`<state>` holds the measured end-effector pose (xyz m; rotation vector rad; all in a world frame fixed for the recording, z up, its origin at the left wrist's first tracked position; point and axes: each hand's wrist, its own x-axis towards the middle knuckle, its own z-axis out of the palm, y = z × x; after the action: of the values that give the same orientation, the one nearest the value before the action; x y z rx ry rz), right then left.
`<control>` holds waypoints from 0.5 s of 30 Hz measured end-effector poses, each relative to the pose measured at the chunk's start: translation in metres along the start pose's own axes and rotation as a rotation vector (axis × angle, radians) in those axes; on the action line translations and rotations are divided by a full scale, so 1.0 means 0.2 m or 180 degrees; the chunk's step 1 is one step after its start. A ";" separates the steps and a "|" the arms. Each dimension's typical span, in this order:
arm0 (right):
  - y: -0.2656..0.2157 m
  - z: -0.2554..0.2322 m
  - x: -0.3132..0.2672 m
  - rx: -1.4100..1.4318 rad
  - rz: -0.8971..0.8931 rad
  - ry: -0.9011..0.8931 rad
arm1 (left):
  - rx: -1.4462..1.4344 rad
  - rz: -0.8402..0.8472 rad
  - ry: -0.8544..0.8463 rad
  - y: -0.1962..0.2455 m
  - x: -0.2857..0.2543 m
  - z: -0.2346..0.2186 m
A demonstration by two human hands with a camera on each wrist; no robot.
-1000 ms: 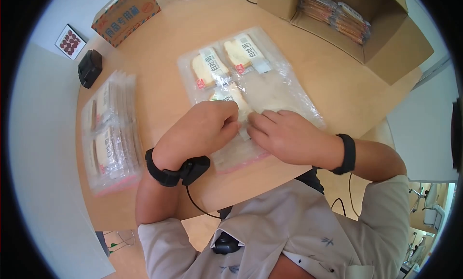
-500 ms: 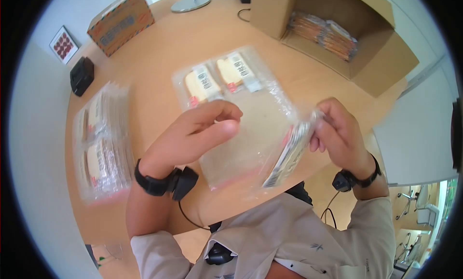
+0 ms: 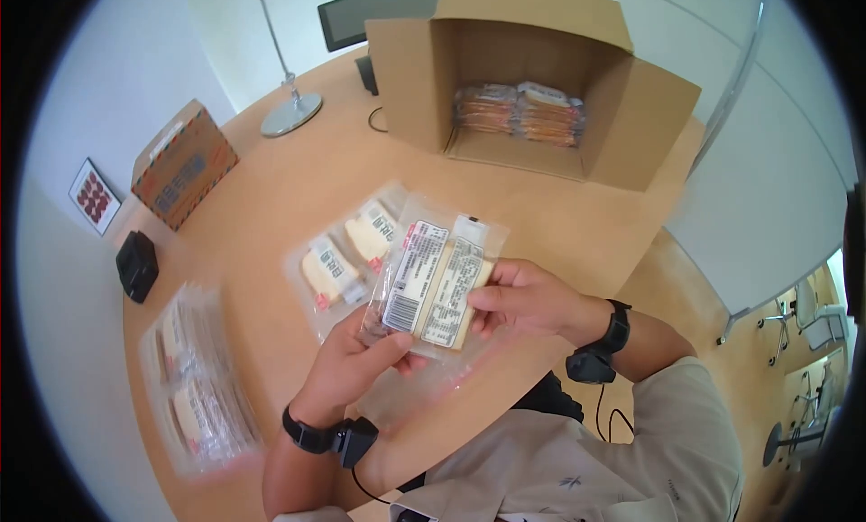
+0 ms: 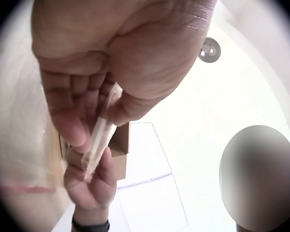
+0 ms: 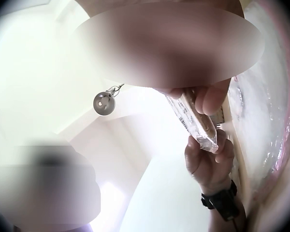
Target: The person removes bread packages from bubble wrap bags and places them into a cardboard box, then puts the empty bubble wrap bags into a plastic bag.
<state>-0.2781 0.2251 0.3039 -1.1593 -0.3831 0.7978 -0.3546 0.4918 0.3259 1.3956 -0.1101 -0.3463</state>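
A clear-wrapped packet of sliced bread (image 3: 437, 292) is held up in front of me, its printed back with a barcode facing up. My left hand (image 3: 350, 364) pinches the near left corner, thumb on top. The right hand (image 3: 532, 298) grips the packet's right side between thumb and fingers. In the left wrist view the packet (image 4: 101, 137) appears edge-on, thin between both hands. Below it on the table lies a large clear bag (image 3: 388, 391), partly hidden by hands and packet. Two bread packets (image 3: 330, 271) show at its far end.
At the left stands a pile of clear bags (image 3: 203, 387) filled with bread packets. An open cardboard box (image 3: 663, 116) at the back contains stacked bread packets (image 3: 519, 111). A smaller printed carton (image 3: 185, 175), a black device (image 3: 137, 267) and a metal stand base (image 3: 291, 116) sit farther back.
The right hand lifted a bread packet off the large bag and brought it back toward the middle. The left hand took hold of it too. The head view has tilted up toward the box.
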 end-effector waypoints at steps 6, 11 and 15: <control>-0.37 -0.50 0.23 0.0492 -0.1838 0.0580 | 0.0109 0.0144 -0.0014 -0.03 -0.01 -0.10; -0.66 -1.02 0.46 0.1316 -0.2020 0.1979 | 0.0553 0.0017 -0.0099 -0.08 0.00 -0.10; -0.67 -1.24 0.55 0.1718 -0.2060 0.2615 | 0.0615 -0.0004 -0.0057 -0.10 0.00 -0.09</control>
<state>0.0053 0.1176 0.3186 -0.6924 0.1524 -0.1741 -0.3522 0.5056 0.3036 1.5837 -0.1608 -0.3565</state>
